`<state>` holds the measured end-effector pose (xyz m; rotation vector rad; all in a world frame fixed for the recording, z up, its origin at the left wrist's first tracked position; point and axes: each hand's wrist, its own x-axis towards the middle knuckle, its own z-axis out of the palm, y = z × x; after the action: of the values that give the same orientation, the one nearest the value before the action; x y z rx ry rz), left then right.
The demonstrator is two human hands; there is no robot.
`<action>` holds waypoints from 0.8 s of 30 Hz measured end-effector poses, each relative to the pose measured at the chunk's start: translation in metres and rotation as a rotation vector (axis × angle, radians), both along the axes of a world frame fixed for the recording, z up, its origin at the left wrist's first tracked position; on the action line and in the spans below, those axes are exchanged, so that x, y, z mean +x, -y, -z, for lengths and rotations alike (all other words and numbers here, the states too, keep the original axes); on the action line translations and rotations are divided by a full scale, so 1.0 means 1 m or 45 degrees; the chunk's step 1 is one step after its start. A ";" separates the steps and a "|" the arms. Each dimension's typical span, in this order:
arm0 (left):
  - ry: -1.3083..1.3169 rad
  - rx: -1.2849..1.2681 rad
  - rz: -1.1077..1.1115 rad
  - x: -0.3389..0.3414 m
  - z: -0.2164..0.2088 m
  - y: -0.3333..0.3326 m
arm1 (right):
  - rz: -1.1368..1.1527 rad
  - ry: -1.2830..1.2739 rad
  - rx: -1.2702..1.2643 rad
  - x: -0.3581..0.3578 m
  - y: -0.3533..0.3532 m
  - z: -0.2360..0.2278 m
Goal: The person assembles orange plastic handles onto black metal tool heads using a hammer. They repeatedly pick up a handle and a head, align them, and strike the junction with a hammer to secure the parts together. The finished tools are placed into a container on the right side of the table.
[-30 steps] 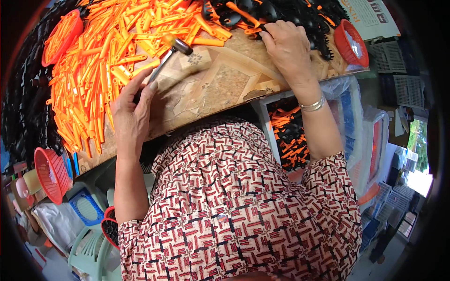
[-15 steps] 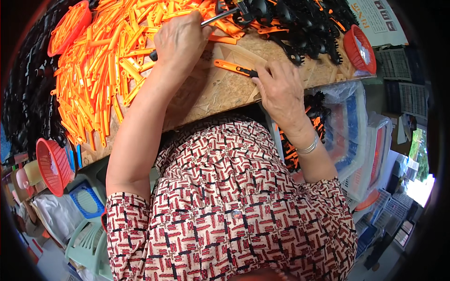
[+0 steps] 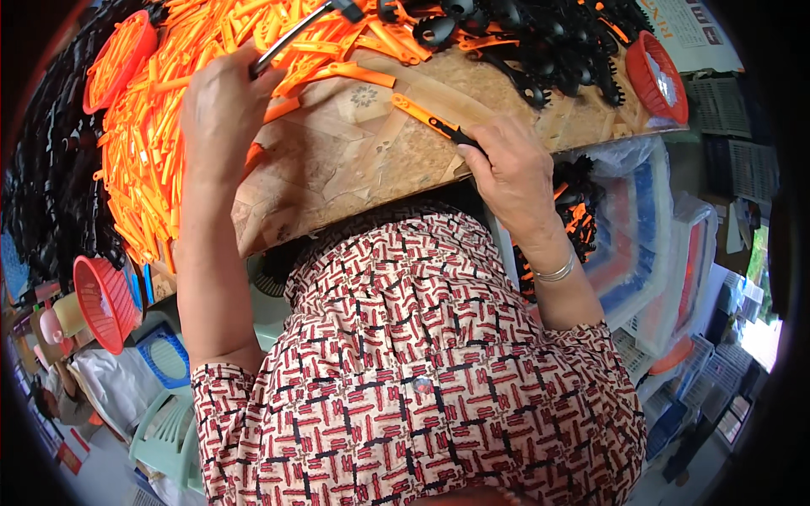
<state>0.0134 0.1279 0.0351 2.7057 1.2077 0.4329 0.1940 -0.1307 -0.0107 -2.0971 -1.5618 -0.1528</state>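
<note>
My left hand [image 3: 221,118] is closed around a hammer [image 3: 295,35] with a metal shaft and a dark head, over the edge of a big pile of orange plastic handles [image 3: 156,160]. My right hand [image 3: 513,173] pinches the black neck of a kitchen utensil fitted with an orange handle [image 3: 422,114]. That handle points away to the left, just above the wooden board tabletop [image 3: 316,160]. The utensil's black head is hidden under my right hand. One loose orange handle [image 3: 359,72] lies at the pile's right edge.
Black spoons and other utensil heads [image 3: 540,51] are heaped at the back right, beside a red basket [image 3: 656,80]. Another red basket [image 3: 122,59] holds orange handles at the far left. A crate of orange-and-black utensils [image 3: 578,215] stands below the table's right edge.
My left hand has swung left with the hammer, toward the pile. My right hand keeps the utensil in nearly the same place, its handle tilted a little more.
</note>
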 end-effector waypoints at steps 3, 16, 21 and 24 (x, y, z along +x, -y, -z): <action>-0.116 -0.051 -0.182 -0.020 -0.002 0.008 | -0.007 -0.035 -0.018 0.001 -0.001 -0.003; 0.067 0.286 0.539 0.051 0.048 0.035 | 0.202 -1.210 -0.299 -0.003 0.032 -0.002; 0.260 -0.127 0.661 0.040 0.037 0.046 | 0.246 -1.461 -0.348 -0.009 0.028 0.001; 0.335 -0.909 0.657 0.037 0.014 0.067 | 0.220 -1.473 -0.313 -0.003 0.031 0.015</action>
<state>0.0506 0.0608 0.0213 2.1239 0.4333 0.2127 0.1914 -0.1620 -0.0257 -1.8610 -0.6954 1.0476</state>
